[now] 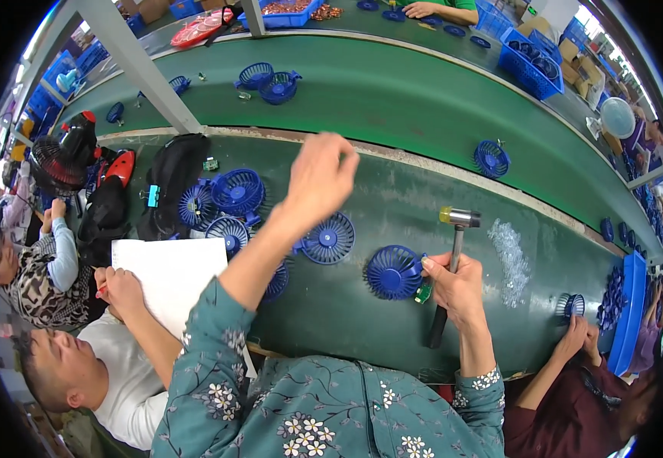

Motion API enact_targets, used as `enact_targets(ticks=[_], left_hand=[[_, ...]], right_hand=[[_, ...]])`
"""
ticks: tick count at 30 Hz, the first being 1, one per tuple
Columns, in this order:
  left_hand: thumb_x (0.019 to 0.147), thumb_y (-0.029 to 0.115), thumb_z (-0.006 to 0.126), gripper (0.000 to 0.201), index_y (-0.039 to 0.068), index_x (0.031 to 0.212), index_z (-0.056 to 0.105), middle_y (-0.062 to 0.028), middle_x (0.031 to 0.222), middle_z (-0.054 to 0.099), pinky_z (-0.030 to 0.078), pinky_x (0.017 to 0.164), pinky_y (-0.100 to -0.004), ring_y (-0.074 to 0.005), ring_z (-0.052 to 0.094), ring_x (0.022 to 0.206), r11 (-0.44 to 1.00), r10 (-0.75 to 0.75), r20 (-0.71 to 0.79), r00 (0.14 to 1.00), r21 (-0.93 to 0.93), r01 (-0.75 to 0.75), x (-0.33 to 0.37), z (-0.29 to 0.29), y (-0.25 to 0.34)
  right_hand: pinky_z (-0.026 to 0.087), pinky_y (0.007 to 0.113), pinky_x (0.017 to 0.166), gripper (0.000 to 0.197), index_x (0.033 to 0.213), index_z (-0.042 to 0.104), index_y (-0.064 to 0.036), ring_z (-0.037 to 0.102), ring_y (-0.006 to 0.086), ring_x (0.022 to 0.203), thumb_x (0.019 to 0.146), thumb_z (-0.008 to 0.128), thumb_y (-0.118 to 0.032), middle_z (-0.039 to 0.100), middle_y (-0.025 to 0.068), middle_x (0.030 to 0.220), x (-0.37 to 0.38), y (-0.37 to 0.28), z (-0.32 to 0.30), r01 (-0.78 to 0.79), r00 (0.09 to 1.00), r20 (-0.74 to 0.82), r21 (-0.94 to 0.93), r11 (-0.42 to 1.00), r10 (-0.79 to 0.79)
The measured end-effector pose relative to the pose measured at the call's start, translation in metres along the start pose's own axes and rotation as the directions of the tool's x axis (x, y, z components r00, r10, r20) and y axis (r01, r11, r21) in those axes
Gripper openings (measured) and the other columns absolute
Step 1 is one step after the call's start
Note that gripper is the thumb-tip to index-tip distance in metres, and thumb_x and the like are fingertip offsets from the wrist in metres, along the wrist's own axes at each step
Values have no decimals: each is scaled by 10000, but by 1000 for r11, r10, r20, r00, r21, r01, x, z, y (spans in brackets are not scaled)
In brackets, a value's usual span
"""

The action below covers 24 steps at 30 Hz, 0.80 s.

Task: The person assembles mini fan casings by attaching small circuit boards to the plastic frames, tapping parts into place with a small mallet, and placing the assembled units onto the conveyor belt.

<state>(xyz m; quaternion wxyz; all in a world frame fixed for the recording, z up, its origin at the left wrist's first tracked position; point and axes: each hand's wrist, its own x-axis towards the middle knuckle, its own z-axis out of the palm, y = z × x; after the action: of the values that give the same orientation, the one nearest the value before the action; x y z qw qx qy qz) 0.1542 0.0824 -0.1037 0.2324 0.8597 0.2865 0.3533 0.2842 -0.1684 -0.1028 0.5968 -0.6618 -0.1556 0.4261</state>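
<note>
My left hand [321, 175] is raised over the far side of the bench. Its fingers are bent in toward the thumb, and anything between them is too hidden to make out. Between thumb and fingers of my right hand [459, 288] is the small neck of a round blue plastic fan housing [394, 272]. The slatted housing rests on the bench, and a small green circuit board [423, 292] hangs by that neck. A hammer [457, 243] with a yellow-and-black head lies beside and partly behind my right hand. Another blue fan housing [329, 238] lies below my left hand.
Several blue housings [238, 191] cluster at left near a white paper sheet [169, 278], where a person holds a red pen. Small clear parts [511, 263] are heaped right of the hammer. A green conveyor [392, 99] runs beyond the bench edge. Another person handles a housing [570, 305] at right.
</note>
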Motion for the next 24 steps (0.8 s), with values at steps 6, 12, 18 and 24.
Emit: enact_targets(ticks=[6,12,18,24], left_hand=[[765,130,668,276,2,1008,651,-171,1259,549,382,989,-528,-387,467,1194,876,-163,-71,984,447,178,63,4,-117],[759,154,650,299,58,1040,681,-149,1235,574,356,1038,-532,-364,430,1297,716,-129,69,989,696,45,89,17,-162],[670,60,669,249,50,911,608,-164,945,595,469,804,-488,-363,586,946,922,28,-30,999,386,-15,92,19,-100],[736,-75,561,165,32,862,573,-156,889,533,482,725,-460,-365,576,832,964,266,-114,957,25,-265,19,8,32]], right_hand=[[215,249,329,129,805,639,55,353,49,368,886,687,-33,560,41,584,17,14,-1,-171,984,49,17,985,170],[218,250,329,137,812,645,49,364,49,374,883,699,-55,598,61,628,27,23,0,-237,967,95,-20,971,238],[227,246,333,135,829,664,44,378,52,381,877,712,-73,618,73,656,26,19,5,-227,966,108,-67,972,233],[222,240,324,170,796,645,51,349,49,358,878,714,-82,576,47,602,30,24,2,-181,980,72,-70,981,185]])
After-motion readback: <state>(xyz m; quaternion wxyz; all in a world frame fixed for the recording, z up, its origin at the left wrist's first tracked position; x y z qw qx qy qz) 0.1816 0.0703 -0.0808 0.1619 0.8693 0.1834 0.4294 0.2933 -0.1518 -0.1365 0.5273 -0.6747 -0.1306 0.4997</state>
